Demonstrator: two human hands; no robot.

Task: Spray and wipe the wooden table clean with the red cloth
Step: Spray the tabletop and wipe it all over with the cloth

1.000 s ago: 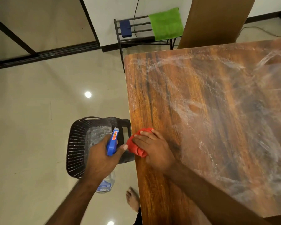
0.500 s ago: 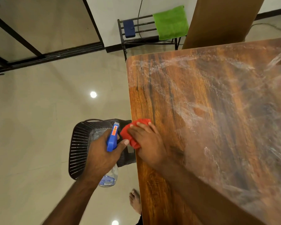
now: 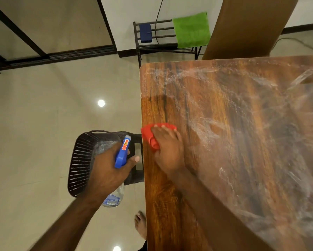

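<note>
The wooden table fills the right side, streaked with whitish smears; a strip along its left edge looks darker and clean. My right hand presses the red cloth flat onto the table at its left edge, fingers spread over it. Off the table to the left, my left hand grips the neck of a clear spray bottle with a blue trigger head, held above the floor.
A dark perforated plastic chair stands on the floor beside the table's left edge, under my left hand. A black metal rack with a green towel stands by the far wall. My bare foot is near the table edge.
My right hand has slid the red cloth forward along the table's left edge. My left hand keeps the spray bottle in about the same place.
</note>
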